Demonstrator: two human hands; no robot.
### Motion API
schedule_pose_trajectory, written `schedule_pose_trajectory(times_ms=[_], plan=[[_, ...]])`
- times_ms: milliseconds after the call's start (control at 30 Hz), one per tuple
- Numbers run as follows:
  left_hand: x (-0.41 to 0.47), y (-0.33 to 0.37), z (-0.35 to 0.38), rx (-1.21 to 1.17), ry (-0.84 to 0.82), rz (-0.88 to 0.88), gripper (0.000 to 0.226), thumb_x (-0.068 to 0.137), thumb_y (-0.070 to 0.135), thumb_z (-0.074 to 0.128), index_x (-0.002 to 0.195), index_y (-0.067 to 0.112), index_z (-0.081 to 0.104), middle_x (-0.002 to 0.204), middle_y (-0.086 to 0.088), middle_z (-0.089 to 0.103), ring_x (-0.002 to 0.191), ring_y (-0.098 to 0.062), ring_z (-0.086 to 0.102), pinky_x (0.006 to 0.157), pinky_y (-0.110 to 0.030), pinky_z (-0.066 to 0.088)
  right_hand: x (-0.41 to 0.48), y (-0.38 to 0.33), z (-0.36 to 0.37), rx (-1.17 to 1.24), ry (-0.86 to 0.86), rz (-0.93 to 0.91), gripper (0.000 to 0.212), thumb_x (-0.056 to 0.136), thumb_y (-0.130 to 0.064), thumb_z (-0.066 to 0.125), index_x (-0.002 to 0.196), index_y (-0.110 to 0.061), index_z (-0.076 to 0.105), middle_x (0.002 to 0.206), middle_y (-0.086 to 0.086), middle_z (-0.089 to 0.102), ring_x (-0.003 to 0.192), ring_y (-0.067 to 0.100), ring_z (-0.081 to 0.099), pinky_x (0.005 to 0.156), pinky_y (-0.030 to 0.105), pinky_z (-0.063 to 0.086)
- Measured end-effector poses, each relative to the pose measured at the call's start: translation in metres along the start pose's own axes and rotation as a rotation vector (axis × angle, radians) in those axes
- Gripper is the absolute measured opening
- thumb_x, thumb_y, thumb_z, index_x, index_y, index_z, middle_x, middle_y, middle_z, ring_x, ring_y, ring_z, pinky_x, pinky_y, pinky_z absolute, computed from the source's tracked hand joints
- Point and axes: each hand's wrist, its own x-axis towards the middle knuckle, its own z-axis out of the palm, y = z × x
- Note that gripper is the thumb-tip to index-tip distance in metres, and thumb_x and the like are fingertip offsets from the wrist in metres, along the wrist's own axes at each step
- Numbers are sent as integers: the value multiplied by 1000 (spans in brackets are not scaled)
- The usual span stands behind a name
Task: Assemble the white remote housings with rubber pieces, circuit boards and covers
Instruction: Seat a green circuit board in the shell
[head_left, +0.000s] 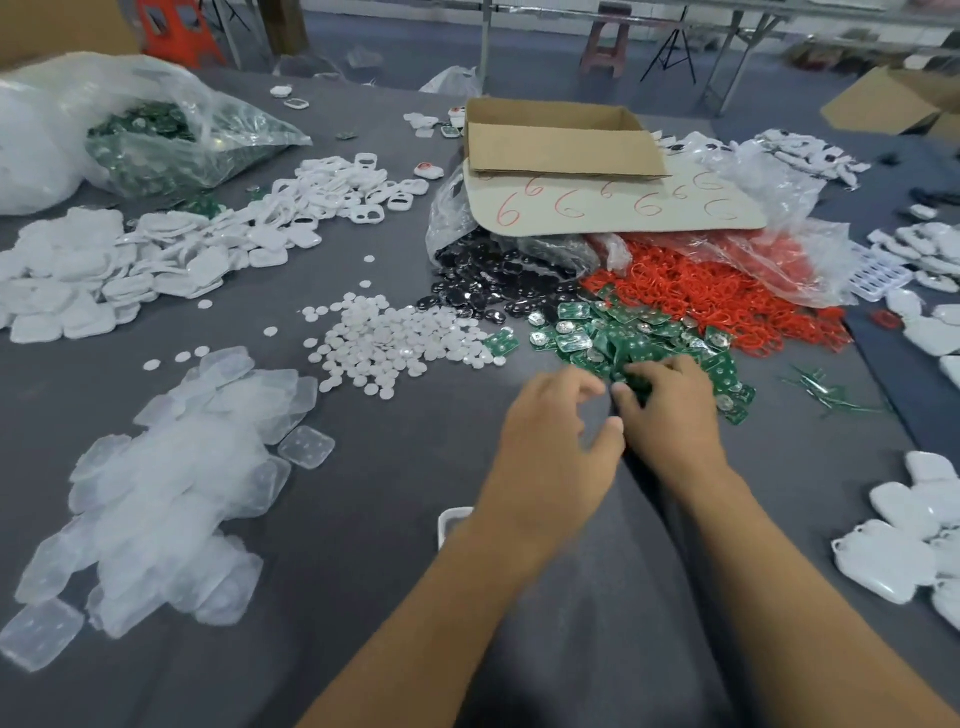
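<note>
- Circuit boards (597, 338) heaped ahead; my right hand (670, 410) curls into the near edge, cannot tell if it holds one.
- My left hand (550, 447) alongside, loosely curled, empty.
- Boards judged light, stiff: pinch by the edges.

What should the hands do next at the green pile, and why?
Probably pull one board clear of the green circuit boards with the right hand: its fingers curl into the pile's near edge, and the left hand hovers beside it holding nothing.
</note>
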Motion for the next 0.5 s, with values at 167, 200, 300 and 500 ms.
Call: schedule_pose_trajectory(times_ms=[167, 200, 300, 500], plan=[[60, -1, 26, -75, -56, -204, 25, 95, 21, 66, 119, 14, 63, 107, 0, 66, 96, -13, 65, 82, -15, 45, 0, 1, -10, 228, 140, 44, 11, 91, -22, 68, 95, -16, 76, 90, 2, 68, 92, 24, 62, 81, 31, 43], [64, -4, 24, -111, -47, -236, 27, 95, 23, 68, 121, 15, 63, 108, 0, 67, 95, -11, 65, 85, -17, 47, -4, -1, -16, 339, 159, 55, 9, 93, -20, 68, 97, -18, 76, 89, -1, 72, 89, 20, 65, 82, 33, 48], [59, -8, 9, -365, -84, -277, 22, 95, 14, 70, 117, 15, 69, 105, -4, 74, 91, -11, 69, 87, -30, 59, -26, -17, -34, 862, -17, 90, 15, 94, -4, 66, 105, -12, 72, 75, -2, 72, 68, 11, 65, 74, 31, 57], [3, -9, -38, -494, -157, -190, 22, 94, 7, 70, 112, 21, 75, 103, 5, 78, 102, -9, 73, 91, -29, 58, -74, -51, -55, 1245, -283, 137, 30, 92, 8, 60, 117, -5, 68, 86, 11, 72, 76, 14, 69, 71, 20, 56]])
